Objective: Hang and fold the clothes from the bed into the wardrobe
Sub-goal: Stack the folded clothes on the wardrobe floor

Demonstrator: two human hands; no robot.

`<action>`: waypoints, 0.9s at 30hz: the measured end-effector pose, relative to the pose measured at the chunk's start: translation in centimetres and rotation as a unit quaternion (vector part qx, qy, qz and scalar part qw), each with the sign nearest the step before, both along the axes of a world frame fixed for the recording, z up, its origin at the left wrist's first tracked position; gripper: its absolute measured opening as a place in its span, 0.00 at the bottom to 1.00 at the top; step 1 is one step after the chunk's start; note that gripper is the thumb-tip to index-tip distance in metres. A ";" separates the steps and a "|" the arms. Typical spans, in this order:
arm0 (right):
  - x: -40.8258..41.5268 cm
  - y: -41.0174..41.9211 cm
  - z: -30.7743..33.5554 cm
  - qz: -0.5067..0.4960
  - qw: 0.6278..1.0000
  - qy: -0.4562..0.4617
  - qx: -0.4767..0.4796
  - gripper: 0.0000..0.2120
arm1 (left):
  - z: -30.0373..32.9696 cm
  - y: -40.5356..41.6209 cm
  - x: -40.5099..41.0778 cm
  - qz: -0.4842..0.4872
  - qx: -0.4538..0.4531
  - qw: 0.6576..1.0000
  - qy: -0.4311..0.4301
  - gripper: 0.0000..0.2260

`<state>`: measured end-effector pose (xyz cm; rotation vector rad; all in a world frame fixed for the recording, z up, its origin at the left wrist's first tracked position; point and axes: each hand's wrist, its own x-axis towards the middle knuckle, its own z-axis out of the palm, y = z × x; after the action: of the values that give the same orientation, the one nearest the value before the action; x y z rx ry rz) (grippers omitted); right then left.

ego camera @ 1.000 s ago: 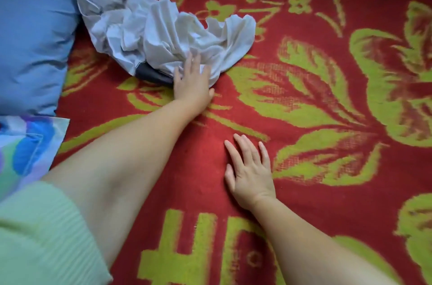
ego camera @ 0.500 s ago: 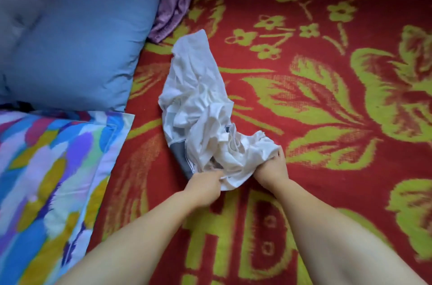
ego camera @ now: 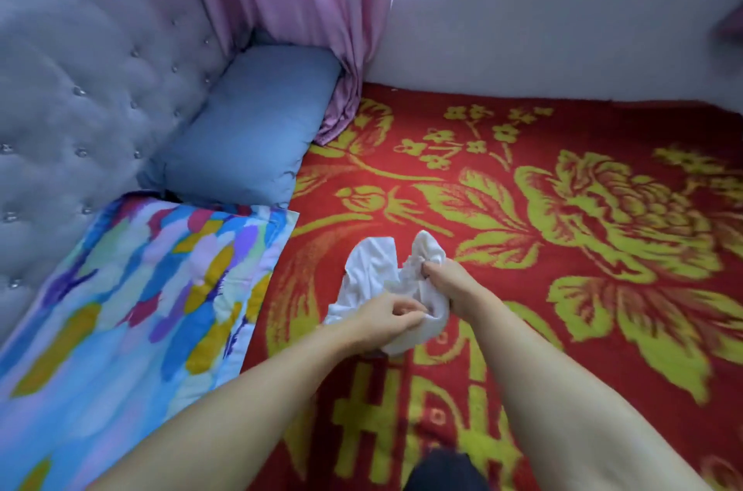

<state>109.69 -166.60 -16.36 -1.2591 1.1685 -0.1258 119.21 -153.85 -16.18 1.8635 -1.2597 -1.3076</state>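
A crumpled white garment [ego camera: 372, 269] is bunched up over the red and yellow flowered blanket [ego camera: 522, 209] on the bed. My left hand [ego camera: 384, 317] grips its lower left part with curled fingers. My right hand [ego camera: 450, 283] grips the right side, fingers closed in the cloth, and a fold sticks up above it. Both hands are close together near the middle of the view. The wardrobe is out of view.
A blue pillow [ego camera: 249, 128] and a multicoloured pillow [ego camera: 132, 309] lie at the left against a grey tufted headboard [ego camera: 80, 68]. A pink curtain [ego camera: 305, 7] hangs at the back, beside a white wall [ego camera: 542, 28]. A dark thing [ego camera: 442, 470] shows at the bottom edge.
My left hand pulled the white garment across the bed towards me. My right hand left the blanket and joined it, and both hands have gathered the garment into a smaller bunch. The view has tilted up.
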 end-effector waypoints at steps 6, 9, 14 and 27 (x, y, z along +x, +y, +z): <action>-4.4 3.9 12.7 -0.029 0.987 -0.158 0.010 0.07 | 7.4 4.2 0.3 0.109 -0.123 0.986 -0.034 0.14; -6.8 5.8 17.3 0.024 0.972 -0.235 -0.004 0.05 | 10.4 3.8 -1.8 0.012 -0.231 0.971 -0.057 0.25; -11.4 7.7 22.2 0.003 0.956 -0.283 -0.078 0.06 | 13.3 3.5 -4.4 -0.009 -0.239 0.963 -0.127 0.04; -24.3 7.4 29.4 -0.156 0.909 -0.138 -0.361 0.08 | 24.7 1.0 -5.2 0.096 -0.344 0.919 -0.167 0.12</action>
<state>85.36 -159.22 13.02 -1.6083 1.0961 -1.0219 114.01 -152.88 8.52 1.6527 -1.4182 -0.3559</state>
